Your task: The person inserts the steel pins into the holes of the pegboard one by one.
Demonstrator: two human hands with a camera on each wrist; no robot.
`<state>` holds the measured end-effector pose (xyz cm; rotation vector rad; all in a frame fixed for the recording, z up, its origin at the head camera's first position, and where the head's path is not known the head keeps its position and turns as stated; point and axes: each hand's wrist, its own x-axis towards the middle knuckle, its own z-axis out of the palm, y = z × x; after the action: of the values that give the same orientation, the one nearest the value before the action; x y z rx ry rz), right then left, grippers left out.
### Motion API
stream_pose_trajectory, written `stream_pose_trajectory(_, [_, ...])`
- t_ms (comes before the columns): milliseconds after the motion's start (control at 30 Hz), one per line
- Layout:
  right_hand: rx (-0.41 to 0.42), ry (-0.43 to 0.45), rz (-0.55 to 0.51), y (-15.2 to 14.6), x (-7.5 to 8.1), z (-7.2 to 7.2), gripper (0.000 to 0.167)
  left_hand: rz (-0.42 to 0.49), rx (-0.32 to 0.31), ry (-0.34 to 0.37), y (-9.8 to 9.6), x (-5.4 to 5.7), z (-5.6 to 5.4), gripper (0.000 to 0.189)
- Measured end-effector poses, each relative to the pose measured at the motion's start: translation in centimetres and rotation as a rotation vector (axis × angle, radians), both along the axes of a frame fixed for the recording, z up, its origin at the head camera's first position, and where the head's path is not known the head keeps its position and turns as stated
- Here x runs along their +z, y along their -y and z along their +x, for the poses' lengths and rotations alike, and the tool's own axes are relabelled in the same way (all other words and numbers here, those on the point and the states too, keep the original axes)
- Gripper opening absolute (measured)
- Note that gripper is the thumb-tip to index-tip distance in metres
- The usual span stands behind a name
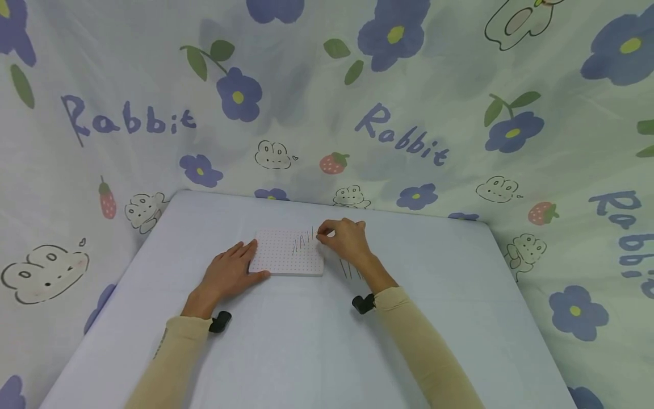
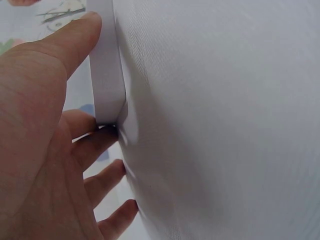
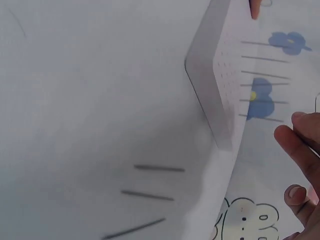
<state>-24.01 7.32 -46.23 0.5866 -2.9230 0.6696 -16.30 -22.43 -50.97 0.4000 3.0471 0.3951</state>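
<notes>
A pale pegboard (image 1: pixel 286 267) dotted with small holes lies on the table. Several thin dark pins (image 1: pixel 301 241) stand in it, in a slanting row toward its far right. My left hand (image 1: pixel 230 270) spreads at its left near corner, thumb along the front side wall (image 2: pixel 107 75), other fingers down at the left side. Above the right edge is my right hand (image 1: pixel 344 238), thumb and index tips together, close by the top of the last standing pin (image 3: pixel 262 118). I cannot tell whether a pin is between those fingertips.
Right of the board, partly under my right hand in the head view, several loose pins (image 1: pixel 343 268) lie on the white tablecloth (image 1: pixel 286 341). A curtain (image 1: pixel 306 113) printed with flowers and rabbits hangs behind the table's far edge.
</notes>
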Motion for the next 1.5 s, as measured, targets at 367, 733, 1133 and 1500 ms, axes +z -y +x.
stream_pose_trajectory(367, [-0.035, -0.027, -0.032, -2.5, 1.0, -1.1, 0.013, 0.007, -0.002, 0.002, -0.2, 0.2, 0.1, 0.093])
stream_pose_trajectory(733, [-0.061, -0.017, -0.027, -4.8, 1.2, -1.0, 0.015, 0.02, 0.005, 0.014, -0.1, -0.2, 0.2, 0.094])
stream_pose_trajectory(1133, [-0.109, -0.014, 0.009, -8.2, 0.1, -0.6, 0.016, 0.028, 0.004, 0.012, -0.3, 0.2, 0.5, 0.093])
stream_pose_trajectory(1500, [-0.133, 0.027, 0.024, -9.7, -1.4, 0.3, 0.017, 0.017, 0.004, 0.024, 0.0, -0.2, 0.2, 0.095])
